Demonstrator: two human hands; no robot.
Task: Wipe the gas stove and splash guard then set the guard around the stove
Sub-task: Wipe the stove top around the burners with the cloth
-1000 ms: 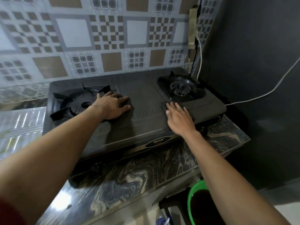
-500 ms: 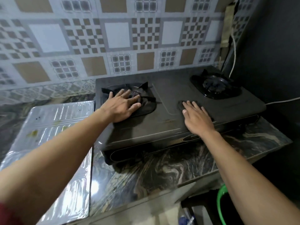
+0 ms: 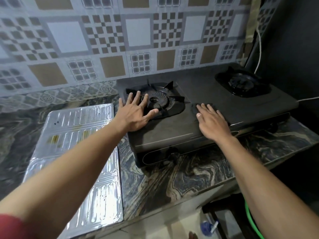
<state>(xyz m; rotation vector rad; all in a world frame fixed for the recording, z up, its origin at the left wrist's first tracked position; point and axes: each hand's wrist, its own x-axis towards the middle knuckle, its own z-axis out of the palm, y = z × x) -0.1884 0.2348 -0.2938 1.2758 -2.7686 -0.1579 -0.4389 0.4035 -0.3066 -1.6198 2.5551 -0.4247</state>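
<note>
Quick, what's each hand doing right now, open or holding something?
Left hand: open, fingers spread, resting on the stove at a burner.
Right hand: open, flat on a dark cloth on the stove.

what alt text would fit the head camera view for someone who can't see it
A person's right hand presses a dark cloth flat on a black two-burner gas stove, while the left hand rests spread at the left burner. A silver foil splash guard lies flat on the marble counter to the stove's left.
</note>
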